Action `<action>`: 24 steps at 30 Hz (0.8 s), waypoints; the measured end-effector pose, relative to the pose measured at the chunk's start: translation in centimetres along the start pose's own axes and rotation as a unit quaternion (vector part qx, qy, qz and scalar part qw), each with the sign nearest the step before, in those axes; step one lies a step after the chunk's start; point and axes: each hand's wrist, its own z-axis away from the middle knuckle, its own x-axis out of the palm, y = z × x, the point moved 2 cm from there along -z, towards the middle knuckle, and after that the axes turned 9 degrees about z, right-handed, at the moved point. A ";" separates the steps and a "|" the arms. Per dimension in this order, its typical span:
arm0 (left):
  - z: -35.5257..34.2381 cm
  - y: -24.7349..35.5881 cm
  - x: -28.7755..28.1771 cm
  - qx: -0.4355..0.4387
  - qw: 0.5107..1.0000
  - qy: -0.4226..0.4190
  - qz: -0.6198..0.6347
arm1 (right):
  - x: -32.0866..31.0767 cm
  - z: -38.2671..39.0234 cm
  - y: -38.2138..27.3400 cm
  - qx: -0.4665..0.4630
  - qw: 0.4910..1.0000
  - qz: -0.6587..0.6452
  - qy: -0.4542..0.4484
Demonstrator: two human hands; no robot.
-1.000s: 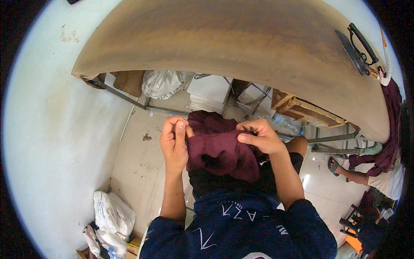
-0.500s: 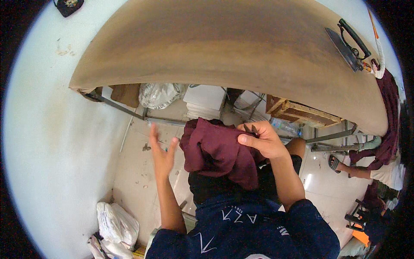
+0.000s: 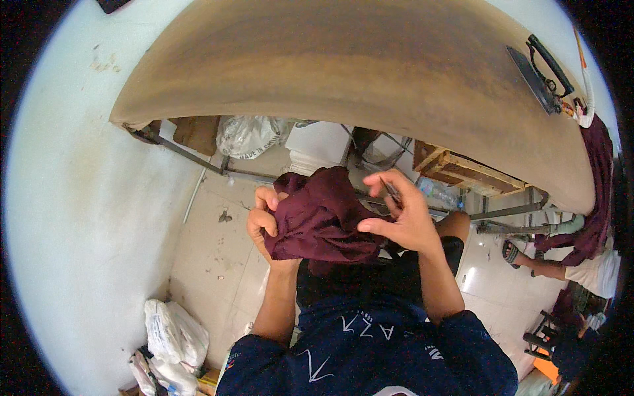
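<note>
A bunched piece of maroon cloth (image 3: 323, 221) hangs over my lap, its folds gathered up. At its left edge my left hand (image 3: 265, 221) is closed, pinching the fabric between thumb and curled fingers. My right hand (image 3: 403, 214) is at the cloth's right side, thumb and fingers spread apart around a small pair of dark thread snips (image 3: 391, 191) lying against the fingers. The right thumb tip is close to the fabric; whether it touches I cannot tell.
A padded, tan-covered ironing table (image 3: 343, 79) stretches ahead, an iron (image 3: 533, 79) at its right end. Beneath are a stack of white sheets (image 3: 318, 145), a plastic bag (image 3: 247, 136) and a wooden crate (image 3: 469, 173). White sacks (image 3: 175, 336) lie lower left. Another person's leg (image 3: 548, 268) shows at right.
My left hand, open and apart from the cloth before, has moved right and gripped its left edge. The right hand has let go of the fabric and spread its fingers, keeping the snips.
</note>
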 end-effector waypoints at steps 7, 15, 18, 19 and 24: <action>0.1 1.0 0.4 0.080 0.988 0.019 -0.128 | 4.2 -0.7 1.4 -0.077 0.991 0.108 0.017; 0.4 4.4 0.2 0.212 0.833 -0.202 -0.469 | -2.4 -3.9 -1.2 -0.151 0.978 0.112 0.087; 0.2 4.5 0.1 0.197 0.824 -0.221 -0.483 | -3.2 -3.8 -1.7 -0.128 0.981 0.080 0.121; 0.3 4.5 0.1 0.174 0.829 -0.227 -0.480 | -3.1 -3.7 -1.6 -0.134 0.982 0.073 0.115; 0.4 4.5 -0.9 0.122 0.820 -0.196 -0.524 | -2.4 -3.9 -1.5 -0.131 0.984 0.057 0.105</action>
